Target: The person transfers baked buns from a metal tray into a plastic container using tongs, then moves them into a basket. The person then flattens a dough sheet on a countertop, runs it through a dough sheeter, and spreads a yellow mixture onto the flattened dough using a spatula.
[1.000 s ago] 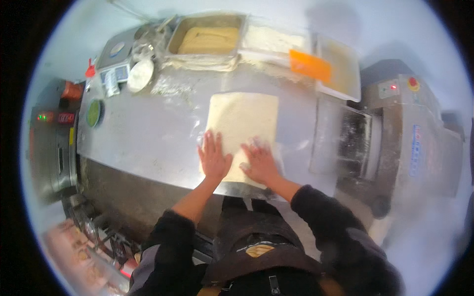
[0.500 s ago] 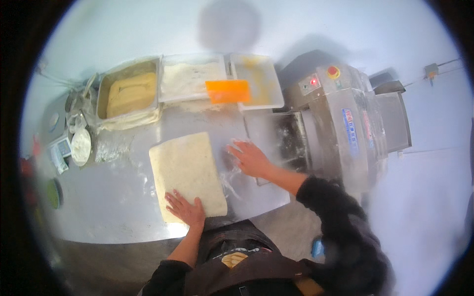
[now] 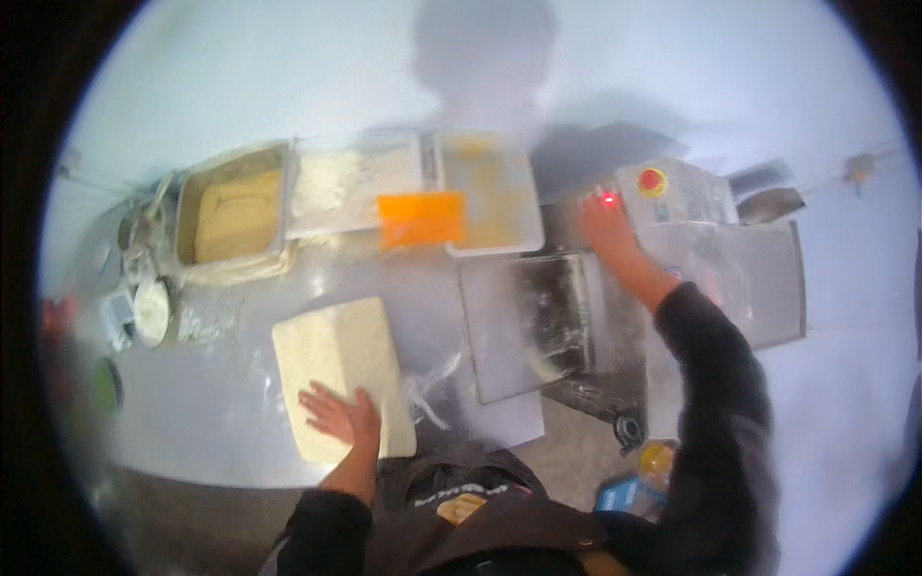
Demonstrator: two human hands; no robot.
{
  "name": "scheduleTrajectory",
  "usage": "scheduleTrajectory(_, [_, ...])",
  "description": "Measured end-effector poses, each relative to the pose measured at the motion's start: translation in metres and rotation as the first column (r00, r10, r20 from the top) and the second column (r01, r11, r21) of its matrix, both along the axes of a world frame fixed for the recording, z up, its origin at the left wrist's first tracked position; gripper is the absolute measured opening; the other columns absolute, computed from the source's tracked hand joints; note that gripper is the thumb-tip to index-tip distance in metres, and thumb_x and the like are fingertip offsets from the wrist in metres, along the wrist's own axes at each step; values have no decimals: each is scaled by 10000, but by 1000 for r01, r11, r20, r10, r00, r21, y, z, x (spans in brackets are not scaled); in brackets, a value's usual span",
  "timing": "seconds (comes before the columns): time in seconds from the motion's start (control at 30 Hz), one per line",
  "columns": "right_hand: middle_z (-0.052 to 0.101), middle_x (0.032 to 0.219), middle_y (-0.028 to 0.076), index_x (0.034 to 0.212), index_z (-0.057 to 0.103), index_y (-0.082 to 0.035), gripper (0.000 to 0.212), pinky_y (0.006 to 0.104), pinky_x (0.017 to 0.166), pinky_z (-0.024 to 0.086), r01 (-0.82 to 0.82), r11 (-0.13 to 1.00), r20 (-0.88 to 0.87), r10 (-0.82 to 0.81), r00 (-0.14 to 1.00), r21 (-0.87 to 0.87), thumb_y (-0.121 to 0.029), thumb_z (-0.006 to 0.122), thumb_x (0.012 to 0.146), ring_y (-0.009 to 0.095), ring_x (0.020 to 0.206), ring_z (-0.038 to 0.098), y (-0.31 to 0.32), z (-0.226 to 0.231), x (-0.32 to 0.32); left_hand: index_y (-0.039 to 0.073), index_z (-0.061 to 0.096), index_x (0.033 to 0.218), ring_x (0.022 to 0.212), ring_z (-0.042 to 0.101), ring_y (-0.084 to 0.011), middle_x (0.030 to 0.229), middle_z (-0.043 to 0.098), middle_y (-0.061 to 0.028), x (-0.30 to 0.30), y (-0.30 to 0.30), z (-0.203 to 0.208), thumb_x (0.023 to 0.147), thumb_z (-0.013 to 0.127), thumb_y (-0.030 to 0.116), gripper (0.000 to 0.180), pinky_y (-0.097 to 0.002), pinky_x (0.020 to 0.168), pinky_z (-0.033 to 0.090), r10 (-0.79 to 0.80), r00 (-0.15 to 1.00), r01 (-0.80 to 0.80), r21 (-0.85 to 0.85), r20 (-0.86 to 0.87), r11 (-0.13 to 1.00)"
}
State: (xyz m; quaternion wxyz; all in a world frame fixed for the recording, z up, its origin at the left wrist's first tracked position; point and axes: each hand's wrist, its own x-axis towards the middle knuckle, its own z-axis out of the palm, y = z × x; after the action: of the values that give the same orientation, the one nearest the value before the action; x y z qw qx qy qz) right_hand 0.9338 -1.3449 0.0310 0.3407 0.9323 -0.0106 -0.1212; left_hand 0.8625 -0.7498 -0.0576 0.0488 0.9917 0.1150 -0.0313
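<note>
A pale, flat folded slab of dough [image 3: 336,341] lies on the metal worktable in front of me. My left hand [image 3: 346,420] rests flat on its near part, fingers spread. To the right, my right hand [image 3: 607,228] reaches out to the control panel of a metal dough-rolling machine [image 3: 706,254], its fingertips at the panel beside a lit red lamp [image 3: 609,200]. Blur hides how those fingers are bent, and the hand covers most of the panel. A red stop button on a yellow ring [image 3: 651,181] sits just right of it.
Along the back stand a deep metal pan [image 3: 286,202] of yellowish mass, a white tray [image 3: 420,163] of flour and a pale tray [image 3: 537,216]. An orange scraper [image 3: 421,219] lies at their front edge. A bowl of flour [image 3: 152,312] and a scale [image 3: 119,309] are at left.
My right hand has moved from beside the dough up and right to the machine's panel. My left hand stays on the dough. The whole view has shifted slightly.
</note>
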Motion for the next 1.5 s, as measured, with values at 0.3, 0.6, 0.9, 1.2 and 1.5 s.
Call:
scheduleTrajectory(0.3, [539, 1435, 185, 1362, 590, -21, 621, 538, 1196, 304, 326, 836, -202, -262, 944, 441, -385, 731, 880, 384, 1400, 447, 174, 6, -31, 37, 151, 1649, 1597, 33, -388, 1706, 70, -271, -19, 17, -7, 823, 692, 503, 1092, -590, 1262, 32, 93, 986, -94, 1, -136, 996])
scheduleTrajectory(0.6, [474, 1514, 208, 1567, 394, -95, 723, 580, 1178, 303, -111, 221, 129, -69, 989, 969, -385, 635, 951, 382, 1447, 401, 543, -76, 11, -17, 201, 1622, 1588, 80, -411, 1691, 138, -282, -4, 83, -23, 903, 658, 362, 932, -603, 1254, 49, 29, 997, -5, -329, 69, 944])
scheduleTrajectory(0.9, [404, 1579, 192, 1596, 331, -56, 821, 599, 1240, 174, -261, 466, 291, 7, 957, 845, -453, 633, 943, 353, 1531, 284, 574, -142, 40, -2, 242, 1617, 1590, 115, -370, 1697, 185, -230, 145, 96, -49, 1006, 503, 440, 798, -555, 1269, 81, 60, 993, -95, -386, -100, 918])
scheduleTrajectory(1.2, [383, 1594, 205, 1574, 361, -45, 853, 573, 1237, 208, -28, 321, 141, -334, 932, 947, -483, 678, 914, 353, 1523, 298, 520, -108, 9, 18, 221, 1628, 1592, 96, -379, 1692, 164, -264, 156, 91, -47, 925, 583, 567, 963, -564, 1269, 77, -191, 978, 162, -268, -82, 950])
scheduleTrajectory(1.5, [414, 1562, 138, 1570, 405, -158, 917, 611, 1228, 231, 103, 387, -45, -154, 987, 916, -556, 743, 816, 323, 1520, 314, 551, -83, -95, 12, 251, 1619, 1577, 131, -428, 1677, 174, -300, 65, 121, 11, 841, 700, 589, 1068, -645, 1236, 104, -521, 852, 501, -211, -53, 840])
